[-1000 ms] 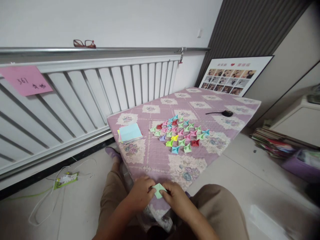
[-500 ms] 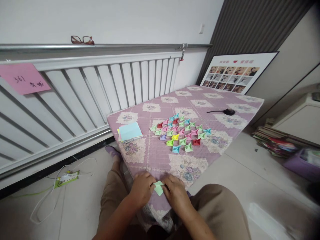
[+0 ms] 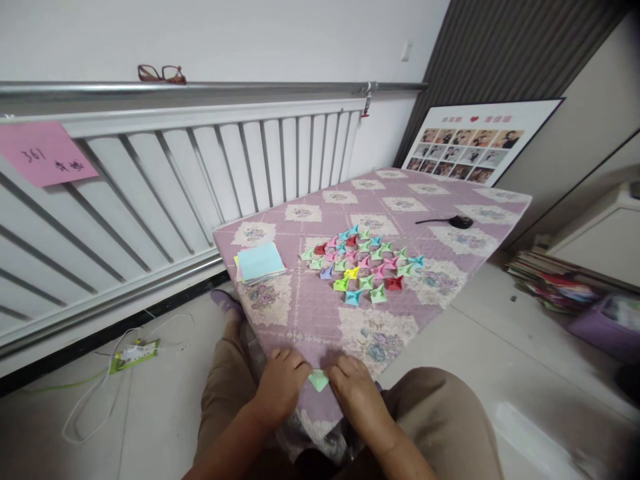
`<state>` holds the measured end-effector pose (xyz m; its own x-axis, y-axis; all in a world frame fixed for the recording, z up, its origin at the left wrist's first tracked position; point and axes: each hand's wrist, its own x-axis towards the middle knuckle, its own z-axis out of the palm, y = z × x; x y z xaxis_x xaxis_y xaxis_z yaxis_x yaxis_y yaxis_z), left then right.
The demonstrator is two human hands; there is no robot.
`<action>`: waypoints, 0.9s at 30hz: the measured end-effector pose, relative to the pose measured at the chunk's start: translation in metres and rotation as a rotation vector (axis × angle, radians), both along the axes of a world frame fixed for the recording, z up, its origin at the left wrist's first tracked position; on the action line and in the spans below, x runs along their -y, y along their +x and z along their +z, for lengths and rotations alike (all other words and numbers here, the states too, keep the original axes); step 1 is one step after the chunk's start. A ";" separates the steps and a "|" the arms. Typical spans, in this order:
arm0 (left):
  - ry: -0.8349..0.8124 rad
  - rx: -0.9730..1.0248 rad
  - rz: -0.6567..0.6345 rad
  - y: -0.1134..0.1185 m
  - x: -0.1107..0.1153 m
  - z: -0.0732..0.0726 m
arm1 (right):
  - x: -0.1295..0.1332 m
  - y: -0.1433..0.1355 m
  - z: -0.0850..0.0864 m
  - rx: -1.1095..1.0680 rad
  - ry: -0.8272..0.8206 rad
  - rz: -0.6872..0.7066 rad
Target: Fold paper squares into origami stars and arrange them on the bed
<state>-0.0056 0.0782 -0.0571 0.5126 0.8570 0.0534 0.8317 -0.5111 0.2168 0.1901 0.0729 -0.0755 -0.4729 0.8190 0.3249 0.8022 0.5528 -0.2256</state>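
Currently, the left hand (image 3: 284, 381) and the right hand (image 3: 353, 383) are pinching a small, pale green folded paper (image 3: 319, 380) at its opposite sides. The hands themselves are staying slightly apart, with the paper lying between them, its point facing the person, over the near corner of a table with a purple floral quilted cloth (image 3: 320, 313). The thumbs are mostly hiding from view, so their exact grip is perhaps a little uncertain.

Beyond the hands, slightly to the right, small folded paper pieces in green, pink, blue, red, yellow and purple (image 3: 365, 262) are standing in slanting rows. Beyond the left hand and somewhat to its left, a stack of square coloured paper with a light blue sheet on top (image 3: 261, 263) is resting near the table's edge. Farther off, past the right hand, a black object with a thin handle-like part (image 3: 460, 222) is lying on the cloth.
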 end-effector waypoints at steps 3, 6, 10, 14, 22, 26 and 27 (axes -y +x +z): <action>0.034 -0.036 -0.016 -0.001 0.003 0.001 | 0.003 0.002 0.000 -0.012 0.025 0.025; 0.048 -0.094 -0.018 0.001 0.010 0.005 | 0.006 0.004 -0.001 -0.020 0.059 0.033; 0.070 -0.150 0.005 0.007 0.024 0.008 | 0.013 0.007 -0.001 0.001 0.062 0.034; 0.096 -0.161 0.059 0.010 0.039 0.003 | 0.018 0.008 0.003 -0.017 0.038 0.032; 0.123 -0.131 0.097 0.012 0.048 -0.010 | 0.026 -0.016 0.009 -0.072 0.089 0.050; 0.119 -0.139 0.103 0.010 0.048 -0.011 | 0.030 -0.016 0.000 -0.076 0.111 0.043; 0.117 -0.140 0.107 0.009 0.049 -0.011 | 0.031 -0.012 -0.002 -0.077 0.115 0.024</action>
